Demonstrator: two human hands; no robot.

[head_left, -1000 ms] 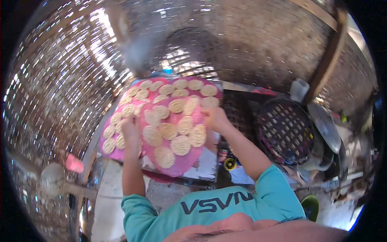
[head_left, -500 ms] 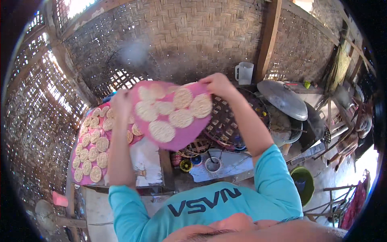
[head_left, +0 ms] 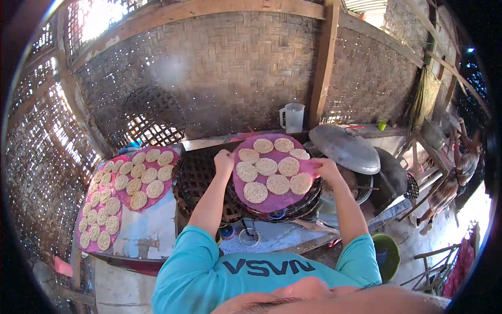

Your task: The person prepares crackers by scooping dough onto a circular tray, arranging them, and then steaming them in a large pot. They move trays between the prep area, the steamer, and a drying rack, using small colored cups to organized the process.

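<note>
A pink cloth (head_left: 272,203) carries several pale, round, stringy discs that look like coiled noodle crackers. It lies spread almost flat over a round, dark woven bamboo tray (head_left: 309,205). At the cloth's left edge is my left hand (head_left: 224,163), its fingers closed at the rim. My right hand (head_left: 328,171) pinches the right edge, where the fabric is drawn out into a small fold. Another dark woven tray (head_left: 196,175) sits to the left, partly behind my left forearm.
Two more disc-covered cloths (head_left: 138,208) lie on the worn table (head_left: 151,230) at left. To the right are a large metal lid (head_left: 345,149) and a pan (head_left: 364,189). A clear jug (head_left: 294,118) stands by the wall. A cup (head_left: 249,238) is near my body. Another person (head_left: 460,167) is far right.
Both hands have brought the cloth right and down, from tilted in the air to lying over the woven tray. The left part of the table and its cloths are now uncovered to view.
</note>
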